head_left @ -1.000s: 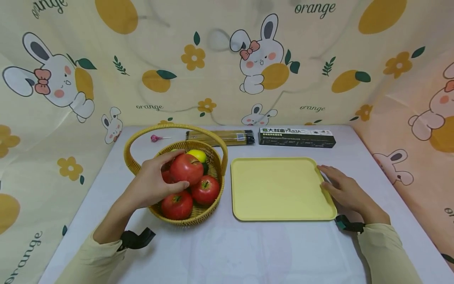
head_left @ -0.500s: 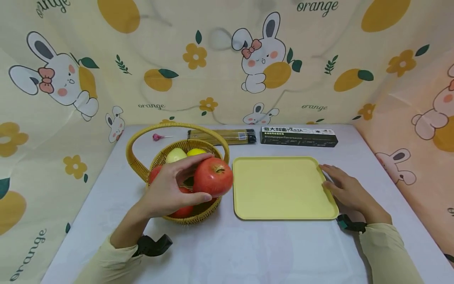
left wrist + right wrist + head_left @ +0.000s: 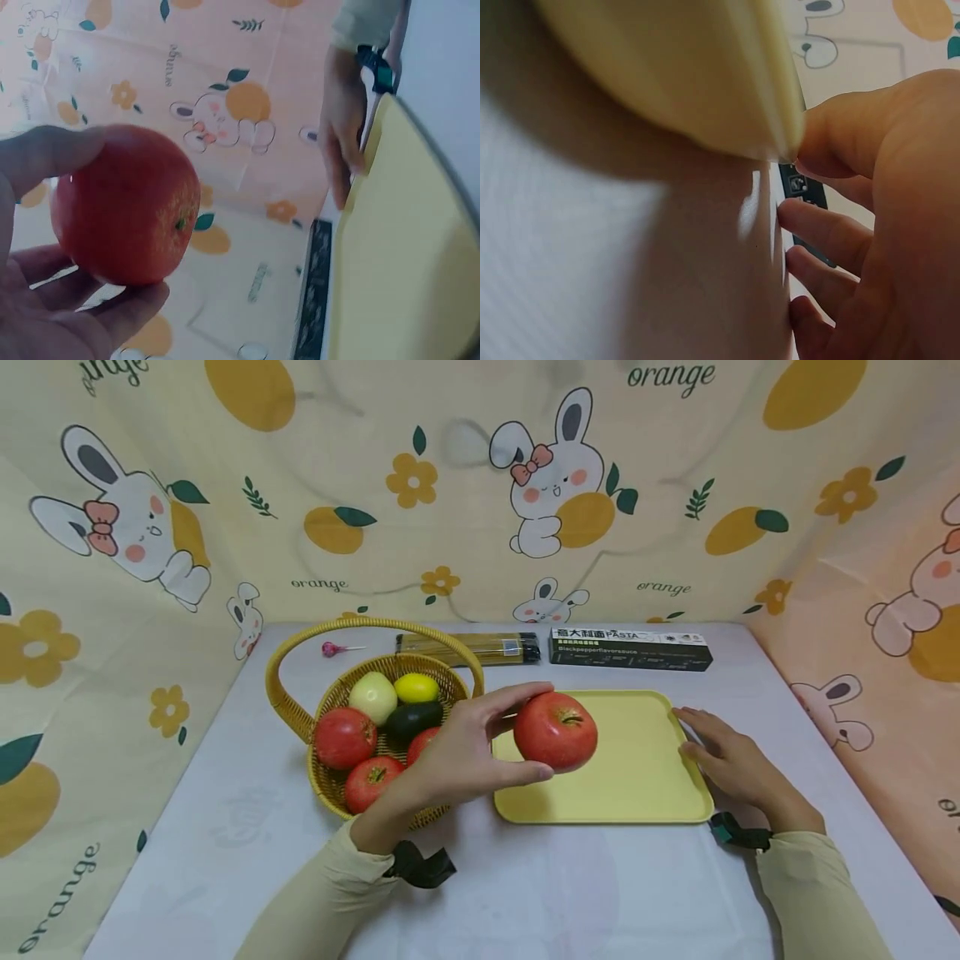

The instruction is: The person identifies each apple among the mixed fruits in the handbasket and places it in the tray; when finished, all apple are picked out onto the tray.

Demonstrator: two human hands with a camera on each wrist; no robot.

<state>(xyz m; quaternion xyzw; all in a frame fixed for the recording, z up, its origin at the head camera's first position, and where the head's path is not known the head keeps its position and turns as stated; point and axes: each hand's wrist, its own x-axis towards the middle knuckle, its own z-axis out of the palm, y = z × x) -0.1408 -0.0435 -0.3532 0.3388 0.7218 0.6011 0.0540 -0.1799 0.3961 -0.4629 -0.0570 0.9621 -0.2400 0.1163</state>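
Note:
My left hand [image 3: 468, 747] grips a red apple [image 3: 557, 732] between thumb and fingers, above the left part of the yellow tray [image 3: 630, 777]. In the left wrist view, that apple [image 3: 131, 206] has its stem end turned away from the palm. My right hand [image 3: 731, 770] rests at the tray's right edge. The right wrist view shows its thumb [image 3: 840, 131] against the tray rim, with the other fingers loosely bent beside it. The wicker basket [image 3: 324, 777], left of the tray, holds several red apples, a pale round onion-like item [image 3: 372, 697], a lemon [image 3: 417, 688] and a dark green avocado-like item [image 3: 413, 720].
The basket's tall handle [image 3: 375, 623] arches over its back. Behind the basket lies a spaghetti pack [image 3: 472, 649], with a black pasta box [image 3: 630, 650] to its right. A small pink lollipop [image 3: 330, 649] lies at the back left. A printed cloth encloses the table's back and sides.
My left hand has lifted the apple out of the basket and carried it right, over the tray. The right hand has stayed at the tray's edge.

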